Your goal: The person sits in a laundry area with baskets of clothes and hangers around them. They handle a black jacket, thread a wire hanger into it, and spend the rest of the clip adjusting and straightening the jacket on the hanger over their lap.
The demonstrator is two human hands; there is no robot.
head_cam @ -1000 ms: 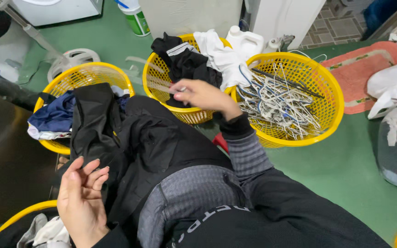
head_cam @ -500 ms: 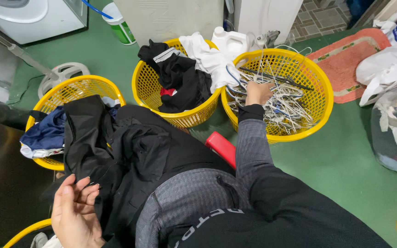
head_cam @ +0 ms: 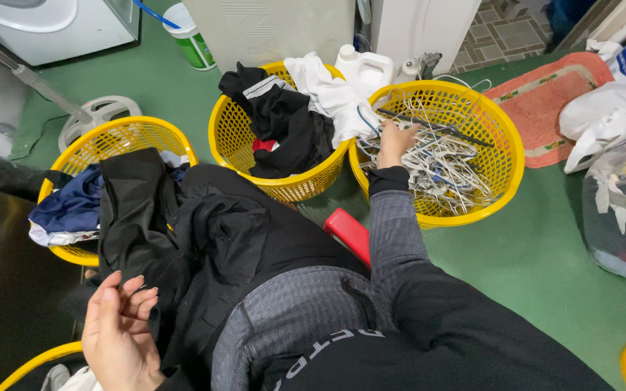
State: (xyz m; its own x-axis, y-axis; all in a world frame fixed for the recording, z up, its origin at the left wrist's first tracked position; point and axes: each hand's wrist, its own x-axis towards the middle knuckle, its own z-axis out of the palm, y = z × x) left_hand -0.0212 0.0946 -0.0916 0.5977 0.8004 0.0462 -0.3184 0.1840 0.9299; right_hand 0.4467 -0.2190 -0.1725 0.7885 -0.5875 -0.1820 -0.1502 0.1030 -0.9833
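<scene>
Green floor [head_cam: 545, 261] runs under three yellow baskets, with white appliances along the far wall. Starting at the left, I see my left hand [head_cam: 117, 337] low in the frame, fingers loosely curled and pinching the edge of a black garment [head_cam: 204, 239] that drapes across my lap. Just beyond it, the left basket [head_cam: 121, 137] holds a dark blue cloth [head_cam: 74, 206], and part of the black garment hangs over its rim. Next along, the middle basket [head_cam: 233, 137] is heaped with black and white clothes [head_cam: 291, 119]. Further right, my right hand [head_cam: 398, 141] reaches into the right basket [head_cam: 498, 156] and rests on a tangle of wire hangers [head_cam: 447, 163]; its fingers are bent down among them, though I cannot tell whether they grip one. At the far right lie a pink mat [head_cam: 545, 101] and white bags [head_cam: 610, 116].
</scene>
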